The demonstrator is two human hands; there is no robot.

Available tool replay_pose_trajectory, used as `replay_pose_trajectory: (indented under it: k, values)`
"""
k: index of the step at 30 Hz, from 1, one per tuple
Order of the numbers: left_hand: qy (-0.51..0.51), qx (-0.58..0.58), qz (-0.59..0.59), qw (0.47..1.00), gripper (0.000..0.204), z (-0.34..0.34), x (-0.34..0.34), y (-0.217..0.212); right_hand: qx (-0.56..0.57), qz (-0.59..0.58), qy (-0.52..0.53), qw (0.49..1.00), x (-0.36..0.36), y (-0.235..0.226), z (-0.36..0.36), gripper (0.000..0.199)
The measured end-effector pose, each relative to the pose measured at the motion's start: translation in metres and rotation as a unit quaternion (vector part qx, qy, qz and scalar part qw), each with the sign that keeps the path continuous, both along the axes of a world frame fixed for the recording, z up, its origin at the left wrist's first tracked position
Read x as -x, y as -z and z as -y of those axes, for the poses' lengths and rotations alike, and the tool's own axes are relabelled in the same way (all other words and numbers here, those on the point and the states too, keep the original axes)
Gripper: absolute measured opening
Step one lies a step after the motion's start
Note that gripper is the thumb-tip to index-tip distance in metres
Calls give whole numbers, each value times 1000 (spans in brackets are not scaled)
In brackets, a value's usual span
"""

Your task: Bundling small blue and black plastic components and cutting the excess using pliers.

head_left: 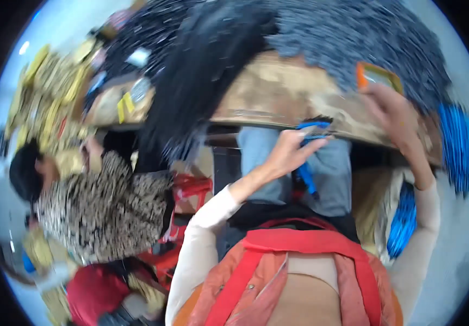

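Note:
My left hand (290, 154) is closed at the table's near edge, above my lap. Between its fingers is a blue strip-like piece (306, 179) with a dark grey end; the piece hangs down toward my knees. Over the right part of the table, my right hand (392, 115) is raised and blurred by motion. At its fingertips shows an orange object (361, 75), its kind unclear. Beside this is a yellow-and-orange-edged item (385, 77); whether the two are joined, I cannot tell. Both hands are apart.
A worn wooden table (272, 89) bears a large grey-blue heap of strips (365, 38) and a black pile (202, 70) draping over its front edge. Blue bundles (456, 149) hang at the right. Close on my left sits a person in a patterned top (106, 209), near yellowish stacks (49, 92).

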State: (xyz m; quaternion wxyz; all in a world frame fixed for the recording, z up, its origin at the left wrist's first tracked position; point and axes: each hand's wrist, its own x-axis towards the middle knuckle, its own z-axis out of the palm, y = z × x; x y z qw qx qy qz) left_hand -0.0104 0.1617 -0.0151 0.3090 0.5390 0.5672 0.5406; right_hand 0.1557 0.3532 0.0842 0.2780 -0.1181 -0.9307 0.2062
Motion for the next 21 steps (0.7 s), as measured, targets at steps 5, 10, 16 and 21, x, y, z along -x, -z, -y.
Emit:
replay_pose_trajectory:
  k: [5,10,16,21]
  values:
    - [9,-6,85,996,20,-6,5,19,12,2,-22,1000,-7,8,51,16]
    - [33,-4,128,991,20,-14,5,13,22,-30,-7,999,-16,23,57,21]
    - [52,-26,130,990,20,-6,4,11,20,-26,-8,999,-11,22,68,32]
    - [50,-13,158,986,19,-5,9,16,24,4,-18,1000,-6,21,73,42]
